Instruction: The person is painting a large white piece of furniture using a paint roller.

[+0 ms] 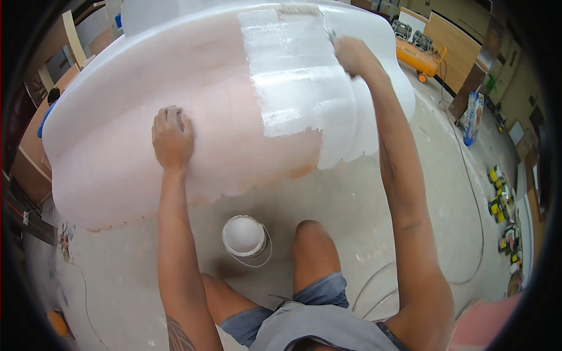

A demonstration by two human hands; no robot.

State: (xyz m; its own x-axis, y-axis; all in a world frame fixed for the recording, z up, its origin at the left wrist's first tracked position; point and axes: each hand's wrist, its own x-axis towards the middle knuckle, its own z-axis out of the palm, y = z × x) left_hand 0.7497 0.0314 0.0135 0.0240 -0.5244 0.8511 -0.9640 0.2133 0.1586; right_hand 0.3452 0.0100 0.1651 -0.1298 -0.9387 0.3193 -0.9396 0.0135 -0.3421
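My right hand (357, 57) is closed round the handle of a paint roller (300, 9), whose sleeve lies against the top of a large curved panel (205, 76). Wet white paint (293, 76) shines on the panel's right part, while the left part is a dull pinkish tone with brownish patches along the lower edge. Against this dull surface rests my left hand (173, 137), its fingers bent and partly spread, with nothing seen in it. A bucket of white paint (244, 235) with a wire handle stands on the floor between me and the panel.
An orange air compressor (417, 57) stands at the far right, near a blue and white bag (473, 120). Several paint cans (499, 202) line the right side. A hose (477, 234) curves over the floor (363, 199). Wooden boards (451, 47) lean behind the compressor.
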